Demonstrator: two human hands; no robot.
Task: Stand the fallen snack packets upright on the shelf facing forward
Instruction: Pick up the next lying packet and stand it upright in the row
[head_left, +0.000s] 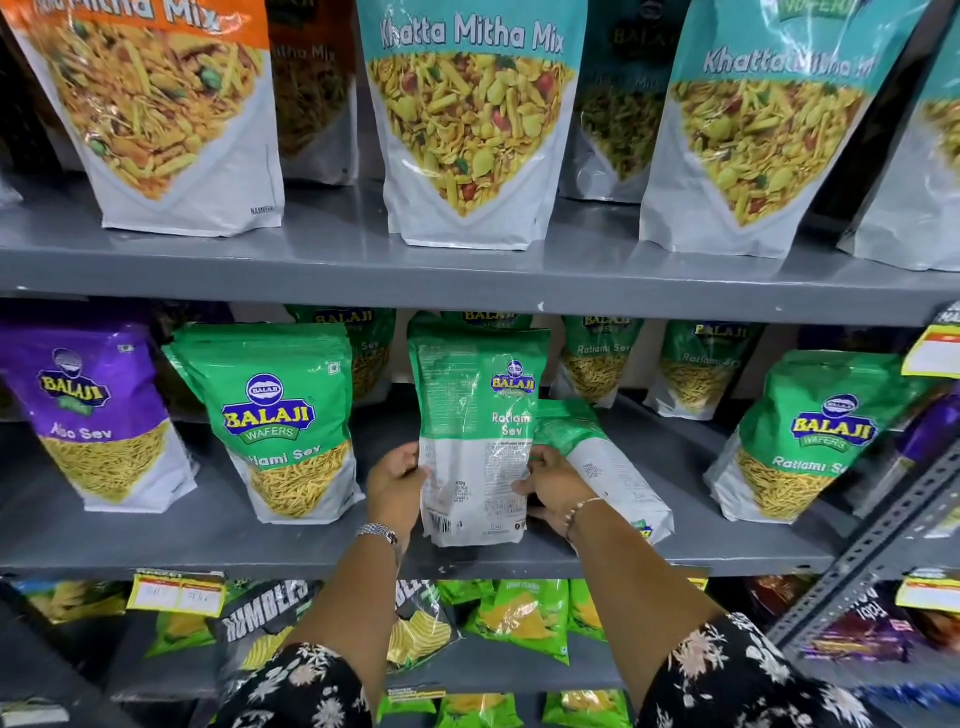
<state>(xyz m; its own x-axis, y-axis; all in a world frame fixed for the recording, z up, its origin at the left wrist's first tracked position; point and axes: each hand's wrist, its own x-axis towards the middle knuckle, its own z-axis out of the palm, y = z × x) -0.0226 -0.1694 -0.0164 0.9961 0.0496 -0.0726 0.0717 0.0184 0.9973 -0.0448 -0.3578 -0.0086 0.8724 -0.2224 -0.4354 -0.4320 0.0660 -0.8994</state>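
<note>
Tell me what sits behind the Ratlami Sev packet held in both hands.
Behind the held packet, another green Balaji packet's top peeks above it at the shelf's back. A fallen packet lies to its right, partly behind it. The rest of that space is covered by the packet.

A single head-worn wide-angle view is given, aimed forward and slightly down at the grey middle shelf (260, 540), which is met almost square-on and at close range. Above that shelf the lower parts of large pouches on the next shelf are taken in; below it a lower tier of packets is seen, and the forearms are caught entering from the bottom edge
</note>
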